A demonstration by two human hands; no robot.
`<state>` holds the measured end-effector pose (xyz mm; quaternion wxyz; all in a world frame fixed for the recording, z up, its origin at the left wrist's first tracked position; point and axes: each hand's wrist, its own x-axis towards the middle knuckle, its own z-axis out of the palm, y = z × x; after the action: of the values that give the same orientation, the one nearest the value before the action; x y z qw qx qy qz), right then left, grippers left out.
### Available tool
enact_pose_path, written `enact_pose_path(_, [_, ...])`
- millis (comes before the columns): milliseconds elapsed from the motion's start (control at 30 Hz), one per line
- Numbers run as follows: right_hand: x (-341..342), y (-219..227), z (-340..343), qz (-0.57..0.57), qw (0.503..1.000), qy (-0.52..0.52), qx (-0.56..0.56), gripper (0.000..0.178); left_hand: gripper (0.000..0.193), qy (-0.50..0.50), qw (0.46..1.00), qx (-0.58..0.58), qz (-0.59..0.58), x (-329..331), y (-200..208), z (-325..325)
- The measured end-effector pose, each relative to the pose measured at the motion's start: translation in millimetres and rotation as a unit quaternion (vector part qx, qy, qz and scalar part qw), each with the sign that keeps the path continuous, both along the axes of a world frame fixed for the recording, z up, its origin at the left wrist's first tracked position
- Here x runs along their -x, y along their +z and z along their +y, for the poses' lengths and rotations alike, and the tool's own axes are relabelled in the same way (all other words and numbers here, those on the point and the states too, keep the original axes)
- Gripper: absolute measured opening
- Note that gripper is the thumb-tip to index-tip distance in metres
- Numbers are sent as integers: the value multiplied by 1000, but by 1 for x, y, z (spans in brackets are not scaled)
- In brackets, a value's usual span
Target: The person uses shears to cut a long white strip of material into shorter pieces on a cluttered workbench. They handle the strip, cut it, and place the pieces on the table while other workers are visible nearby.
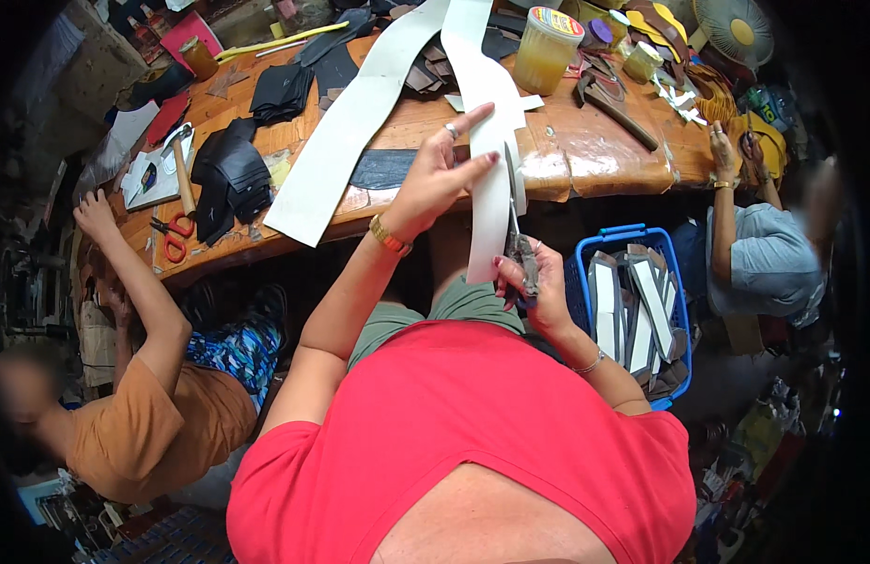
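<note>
A long white strip of sheet material [489,221] hangs over the table's near edge toward my lap. My left hand [440,179] grips its left side, thumb and forefinger lying on its face and the other fingers hidden behind. In my right hand [546,287] is a pair of scissors [521,249] with worn, wrapped-looking handles. Their blades point away from me along the strip's right edge, where a narrow sliver stands beside them. A second, wider white strip [346,132] lies across the table to the left of my left hand.
On the wooden table [585,141] are a hammer [615,113], a tub of yellowish glue [546,56], stacked black pieces [230,169] and red-handled scissors [177,235]. A blue basket [679,376] of white and dark strips stands at my right. People sit on both sides.
</note>
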<state>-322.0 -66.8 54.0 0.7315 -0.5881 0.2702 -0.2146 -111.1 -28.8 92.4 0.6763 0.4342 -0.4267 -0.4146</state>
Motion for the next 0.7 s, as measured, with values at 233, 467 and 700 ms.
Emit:
enact_pose_path(233, [4, -4, -7, -23, 1000, 10, 0, 18, 70, 40, 997, 48, -49, 1, 16, -5])
enact_pose_path(467, [-6, -2, -19, -85, 995, 21, 38, 24, 75, 77, 984, 94, -131, 21, 23, -3])
enact_pose_path(700, [0, -1, -11, -38, 998, 1, 44, 20, 76, 70, 988, 35, -136, 20, 30, 6])
